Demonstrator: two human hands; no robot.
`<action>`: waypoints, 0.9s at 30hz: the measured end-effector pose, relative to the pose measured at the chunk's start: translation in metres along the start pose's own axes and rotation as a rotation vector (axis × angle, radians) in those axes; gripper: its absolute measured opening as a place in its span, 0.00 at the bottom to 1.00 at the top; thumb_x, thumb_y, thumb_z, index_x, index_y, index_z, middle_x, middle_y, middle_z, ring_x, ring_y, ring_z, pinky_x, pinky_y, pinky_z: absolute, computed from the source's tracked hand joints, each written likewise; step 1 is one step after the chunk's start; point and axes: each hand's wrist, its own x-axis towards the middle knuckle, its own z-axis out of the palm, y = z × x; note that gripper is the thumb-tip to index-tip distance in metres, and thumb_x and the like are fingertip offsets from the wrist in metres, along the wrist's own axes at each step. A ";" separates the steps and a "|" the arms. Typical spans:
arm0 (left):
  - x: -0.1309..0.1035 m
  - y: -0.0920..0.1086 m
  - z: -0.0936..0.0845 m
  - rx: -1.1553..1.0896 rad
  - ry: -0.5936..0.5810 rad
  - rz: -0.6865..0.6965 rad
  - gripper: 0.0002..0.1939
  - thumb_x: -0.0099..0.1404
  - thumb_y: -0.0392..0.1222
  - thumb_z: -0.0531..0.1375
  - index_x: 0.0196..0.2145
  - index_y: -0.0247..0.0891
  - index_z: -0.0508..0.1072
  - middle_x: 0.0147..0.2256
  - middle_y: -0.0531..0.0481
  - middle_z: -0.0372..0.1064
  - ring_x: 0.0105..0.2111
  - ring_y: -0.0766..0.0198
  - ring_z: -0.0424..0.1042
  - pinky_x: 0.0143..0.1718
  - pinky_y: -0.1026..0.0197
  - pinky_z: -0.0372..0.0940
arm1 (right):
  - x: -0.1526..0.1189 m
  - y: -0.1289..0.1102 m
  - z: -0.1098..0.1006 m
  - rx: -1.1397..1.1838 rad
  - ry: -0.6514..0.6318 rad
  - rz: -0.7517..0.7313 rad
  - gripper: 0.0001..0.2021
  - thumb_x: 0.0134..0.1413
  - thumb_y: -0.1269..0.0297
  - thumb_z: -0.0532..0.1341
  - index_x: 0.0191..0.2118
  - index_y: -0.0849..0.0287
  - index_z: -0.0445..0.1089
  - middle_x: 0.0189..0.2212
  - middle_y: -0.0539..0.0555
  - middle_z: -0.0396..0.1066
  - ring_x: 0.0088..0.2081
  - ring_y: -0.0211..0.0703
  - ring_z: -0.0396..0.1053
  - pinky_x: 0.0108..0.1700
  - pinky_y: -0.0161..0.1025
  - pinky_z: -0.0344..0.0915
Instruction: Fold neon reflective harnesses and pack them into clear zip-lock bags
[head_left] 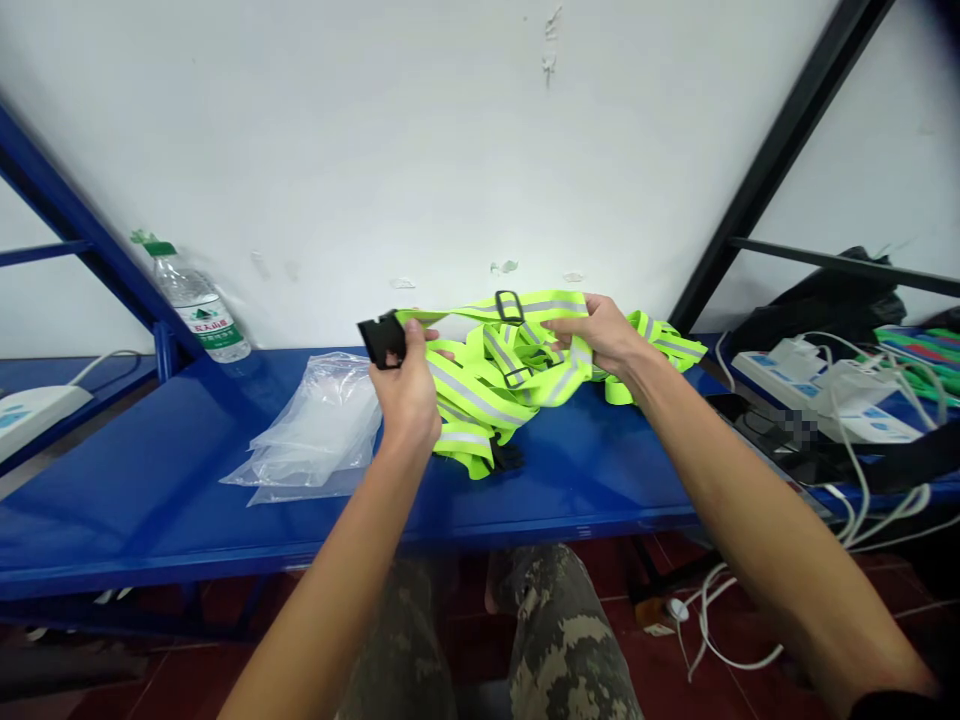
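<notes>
Neon yellow reflective straps with grey stripes lie in a tangled pile [480, 395] on the blue table [592, 490]. Above the pile, one strap [551, 302] with a black slider is stretched between my hands. My left hand [412, 385] is closed on the strap's left end, beside a black buckle [382, 338]. Farther right, my right hand [600, 335] pinches the same strap, which folds down from the fingers. A second black buckle [507, 456] rests at the pile's front edge. More yellow strap [667, 340] lies behind my right forearm.
Clear plastic bags [319, 425] lie left of the pile. A water bottle [202, 305] leans against the wall at the back left. Power strips [825, 395], white cables and a black bag [817, 290] are on the right. Blue and black frame bars slant at both sides.
</notes>
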 end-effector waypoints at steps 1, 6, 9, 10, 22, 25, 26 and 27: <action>0.005 0.003 -0.001 -0.006 0.035 0.012 0.22 0.54 0.56 0.68 0.39 0.38 0.72 0.32 0.51 0.73 0.23 0.69 0.71 0.30 0.63 0.67 | -0.004 -0.002 -0.004 -0.032 -0.070 0.000 0.18 0.32 0.59 0.75 0.31 0.59 0.71 0.25 0.50 0.70 0.27 0.40 0.67 0.34 0.43 0.67; 0.013 0.010 -0.003 0.014 0.086 0.048 0.25 0.54 0.59 0.67 0.39 0.37 0.72 0.34 0.50 0.73 0.25 0.69 0.71 0.33 0.61 0.67 | -0.015 -0.006 -0.014 -0.182 -0.212 0.070 0.20 0.32 0.56 0.76 0.29 0.60 0.71 0.31 0.55 0.75 0.36 0.47 0.72 0.37 0.43 0.67; 0.010 0.006 -0.001 0.052 0.057 0.055 0.26 0.54 0.61 0.66 0.39 0.37 0.72 0.36 0.49 0.73 0.26 0.68 0.71 0.34 0.61 0.66 | -0.021 -0.005 -0.011 -0.002 -0.266 0.059 0.22 0.31 0.58 0.76 0.32 0.58 0.67 0.35 0.54 0.74 0.40 0.46 0.72 0.43 0.45 0.68; 0.009 0.004 -0.001 0.059 0.053 0.060 0.26 0.54 0.61 0.66 0.39 0.37 0.72 0.36 0.48 0.74 0.27 0.68 0.71 0.34 0.62 0.66 | -0.024 -0.005 -0.011 0.077 -0.301 0.059 0.24 0.31 0.60 0.77 0.33 0.57 0.65 0.34 0.52 0.73 0.39 0.45 0.72 0.43 0.45 0.68; 0.008 -0.005 -0.002 0.155 -0.046 0.055 0.19 0.52 0.52 0.70 0.33 0.35 0.74 0.31 0.49 0.73 0.28 0.65 0.71 0.35 0.60 0.67 | -0.023 0.006 -0.028 -0.615 0.027 -0.083 0.14 0.55 0.55 0.62 0.39 0.61 0.72 0.21 0.50 0.65 0.25 0.41 0.64 0.31 0.42 0.62; -0.005 -0.012 0.001 0.204 -0.304 0.025 0.14 0.52 0.42 0.68 0.37 0.37 0.75 0.30 0.50 0.72 0.31 0.62 0.73 0.35 0.61 0.66 | -0.035 -0.002 -0.014 -0.572 0.173 -0.285 0.18 0.55 0.57 0.62 0.50 0.58 0.70 0.40 0.59 0.73 0.46 0.53 0.71 0.47 0.50 0.67; -0.010 -0.014 0.003 0.214 -0.447 0.000 0.18 0.52 0.38 0.67 0.42 0.38 0.74 0.32 0.50 0.72 0.32 0.62 0.73 0.36 0.61 0.66 | -0.042 -0.009 -0.008 -0.555 0.109 -0.339 0.21 0.54 0.57 0.63 0.53 0.56 0.68 0.48 0.60 0.72 0.52 0.54 0.68 0.52 0.52 0.65; -0.014 -0.015 0.005 0.224 -0.597 -0.028 0.23 0.52 0.35 0.65 0.48 0.39 0.72 0.34 0.50 0.72 0.34 0.61 0.74 0.37 0.61 0.66 | -0.051 -0.016 -0.001 -0.536 -0.006 -0.384 0.25 0.53 0.59 0.64 0.57 0.52 0.66 0.55 0.58 0.68 0.57 0.55 0.64 0.55 0.53 0.64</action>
